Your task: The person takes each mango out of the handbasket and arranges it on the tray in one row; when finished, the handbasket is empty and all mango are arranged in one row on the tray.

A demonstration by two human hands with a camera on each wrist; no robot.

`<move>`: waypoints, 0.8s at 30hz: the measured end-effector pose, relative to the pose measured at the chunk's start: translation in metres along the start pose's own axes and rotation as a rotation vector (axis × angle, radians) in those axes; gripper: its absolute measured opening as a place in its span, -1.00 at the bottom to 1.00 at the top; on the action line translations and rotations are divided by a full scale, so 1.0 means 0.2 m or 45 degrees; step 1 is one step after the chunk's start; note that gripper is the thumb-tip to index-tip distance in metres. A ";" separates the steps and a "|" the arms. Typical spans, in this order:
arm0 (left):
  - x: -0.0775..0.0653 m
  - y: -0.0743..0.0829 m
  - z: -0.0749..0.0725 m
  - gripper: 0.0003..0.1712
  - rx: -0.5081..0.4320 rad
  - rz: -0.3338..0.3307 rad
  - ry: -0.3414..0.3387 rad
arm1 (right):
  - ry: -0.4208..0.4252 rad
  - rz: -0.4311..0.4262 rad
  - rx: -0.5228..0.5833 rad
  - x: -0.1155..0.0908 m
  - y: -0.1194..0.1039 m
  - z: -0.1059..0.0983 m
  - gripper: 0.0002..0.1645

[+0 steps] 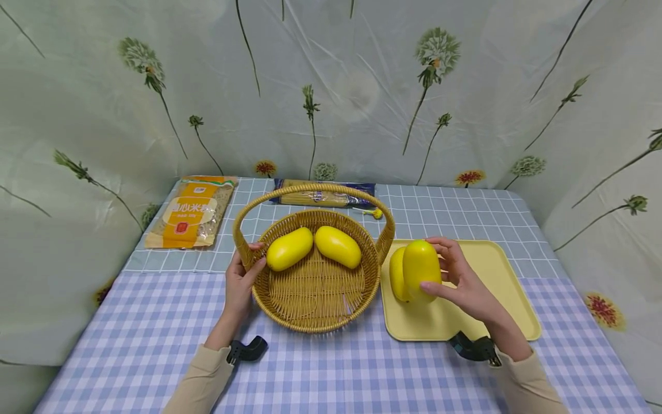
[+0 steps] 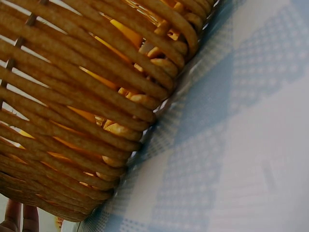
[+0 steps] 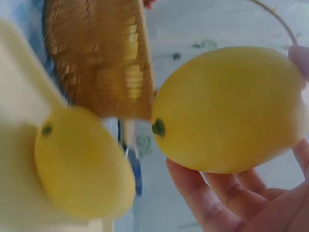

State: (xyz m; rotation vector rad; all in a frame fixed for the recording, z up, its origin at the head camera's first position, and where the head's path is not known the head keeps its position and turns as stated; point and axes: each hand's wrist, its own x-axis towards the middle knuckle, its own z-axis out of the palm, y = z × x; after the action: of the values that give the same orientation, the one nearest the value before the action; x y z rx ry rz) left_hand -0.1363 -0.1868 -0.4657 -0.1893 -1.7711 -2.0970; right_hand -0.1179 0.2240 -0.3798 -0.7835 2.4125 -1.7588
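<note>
A wicker basket (image 1: 310,293) with a tall arched handle stands on the checked cloth. Two smooth yellow oval fruits lie inside, a left one (image 1: 289,249) and a right one (image 1: 338,246). My left hand (image 1: 240,287) grips the basket's left rim near the foot of the handle, thumb at the inside. With thumb and fingers spread around its sides, my right hand (image 1: 465,287) holds another yellow oval fruit (image 3: 231,111) above the yellow tray (image 1: 481,259). One more such fruit (image 3: 84,162), with a small green stem end, rests on the tray just left of the held one.
Behind the basket lies a dark blue noodle packet (image 1: 320,198), with a small yellow flower (image 1: 374,213) near it. An orange-and-clear food bag (image 1: 191,213) lies at the back left. A floral curtain (image 1: 351,103) hangs behind the table.
</note>
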 end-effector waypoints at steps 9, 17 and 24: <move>0.00 -0.01 0.00 -0.68 -0.003 0.000 0.005 | 0.215 0.221 -0.247 0.00 0.11 -0.08 -0.13; 0.00 -0.01 0.00 -0.67 -0.001 0.003 -0.003 | 0.282 0.403 -0.450 0.02 0.18 -0.11 -0.15; 0.00 -0.01 0.00 -0.66 -0.009 0.004 -0.003 | 0.241 0.476 -0.523 0.03 0.20 -0.12 -0.14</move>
State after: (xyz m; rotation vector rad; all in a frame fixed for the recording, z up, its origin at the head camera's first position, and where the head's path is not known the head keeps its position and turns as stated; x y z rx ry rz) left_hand -0.1372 -0.1870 -0.4674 -0.1967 -1.7638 -2.1017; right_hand -0.1451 0.2518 -0.4061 -0.1611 2.8544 -1.2683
